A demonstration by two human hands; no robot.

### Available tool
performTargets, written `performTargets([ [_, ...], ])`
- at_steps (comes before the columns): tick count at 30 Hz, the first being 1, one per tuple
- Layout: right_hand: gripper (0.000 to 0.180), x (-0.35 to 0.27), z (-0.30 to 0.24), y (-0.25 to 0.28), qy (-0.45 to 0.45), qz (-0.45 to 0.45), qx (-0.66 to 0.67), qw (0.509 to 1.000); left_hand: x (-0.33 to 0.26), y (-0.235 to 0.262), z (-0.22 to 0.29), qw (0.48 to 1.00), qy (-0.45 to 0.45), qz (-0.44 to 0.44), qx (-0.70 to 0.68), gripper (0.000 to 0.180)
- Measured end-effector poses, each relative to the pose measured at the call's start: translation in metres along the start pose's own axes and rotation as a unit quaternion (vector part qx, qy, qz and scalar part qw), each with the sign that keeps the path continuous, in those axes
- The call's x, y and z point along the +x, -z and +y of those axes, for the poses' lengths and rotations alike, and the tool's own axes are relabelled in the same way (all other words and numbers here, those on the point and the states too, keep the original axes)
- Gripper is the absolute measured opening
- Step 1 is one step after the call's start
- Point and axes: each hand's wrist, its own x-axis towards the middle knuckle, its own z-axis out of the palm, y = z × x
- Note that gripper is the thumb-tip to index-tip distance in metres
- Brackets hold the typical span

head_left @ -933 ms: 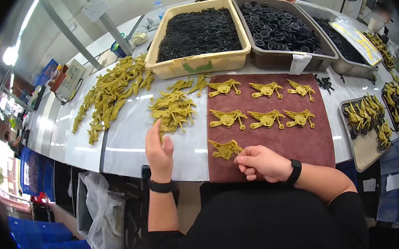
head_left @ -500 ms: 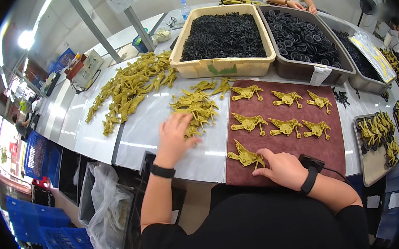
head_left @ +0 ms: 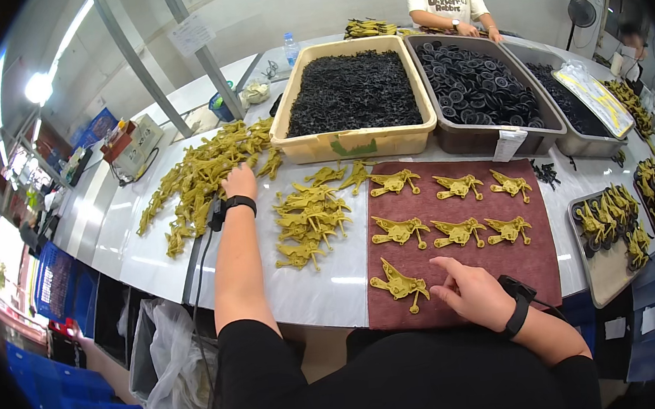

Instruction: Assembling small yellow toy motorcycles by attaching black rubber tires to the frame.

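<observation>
My left hand (head_left: pixel 240 182) reaches into the big heap of olive-yellow plastic parts (head_left: pixel 199 177) on the left of the table. Its fingertips are hidden among them, so any grip cannot be made out. Over the brown cloth (head_left: pixel 470 278), my right hand (head_left: pixel 477 294) is open, thumb and forefinger apart, holding nothing. Just left of it lies one yellow part (head_left: pixel 401 285), separate from the fingers. Several more yellow parts (head_left: pixel 458 232) lie in two rows farther up the cloth. A smaller pile of yellow parts (head_left: pixel 309 218) sits between the heap and the cloth.
Behind the cloth stand a cream bin (head_left: pixel 354 148) of small black pieces and a grey bin (head_left: pixel 485 136) of black wheels. On the right, a tray (head_left: pixel 606 273) holds yellow parts with wheels. A person (head_left: pixel 446 3) works across the table. Plastic-lined bin (head_left: pixel 173 358) stands below left.
My left hand has moved from the smaller pile to the big heap, up and left. My right hand has come away from the nearest yellow part on the cloth, which stays there.
</observation>
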Motion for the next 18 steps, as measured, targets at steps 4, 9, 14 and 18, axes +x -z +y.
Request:
performTargets([
  [4, 0.033, 0.004, -0.003, 0.003, 0.006, 0.041, 0.032, 0.999, -0.02, 0.03, -0.017, 0.991, -0.013, 0.123, -0.052, 0.018],
  [9, 0.026, 0.026, 0.002, -0.001, 0.058, 0.075, 0.094, 0.991, -0.098, 0.12, 0.002, 0.787, -0.103, -0.153, -0.589, 0.027],
  [14, 0.027, 0.034, 0.0, -0.01, -0.027, -0.06, 0.451, 0.89, -0.204, 0.176, 0.059, 0.635, -0.195, -0.397, -0.633, 0.024],
  [18, 0.016, 0.024, 0.008, -0.007, -0.117, -0.194, 0.536, 0.813, -0.244, 0.176, 0.095, 0.68, -0.277, -0.308, -0.605, 0.032],
])
